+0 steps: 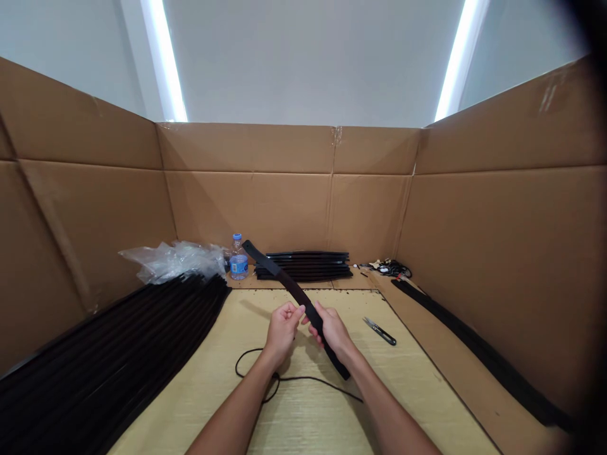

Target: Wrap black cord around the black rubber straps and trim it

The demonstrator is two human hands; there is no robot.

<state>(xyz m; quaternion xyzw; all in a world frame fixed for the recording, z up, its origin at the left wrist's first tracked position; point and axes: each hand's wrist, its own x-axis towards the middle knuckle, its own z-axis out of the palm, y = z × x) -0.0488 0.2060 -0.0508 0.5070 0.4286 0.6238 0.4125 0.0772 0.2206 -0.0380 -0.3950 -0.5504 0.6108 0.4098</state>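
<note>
A long, slightly curved black strip (pixel 294 289) is raised at a slant over the table, its far end pointing up and left, where a small hole shows. My right hand (pixel 332 330) is closed around its lower half. Against the strip's left edge, my left hand (pixel 284 325) is closed in a pinch; what lies between its fingers is hidden. A thin black cord (pixel 313 378) loops on the table under my left wrist and runs right toward my other forearm. To the right lie small thread snips (pixel 379 330) with a dark handle.
Many long black strips (pixel 142 341) cover the left side, with clear plastic bags (pixel 183 262) behind them. A water bottle (pixel 238 259) stands beside a stack of black strips (pixel 306 265) at the back. More strips (pixel 469 344) and tangled cords (pixel 386 268) lie right. Cardboard walls (pixel 251 196) enclose the table.
</note>
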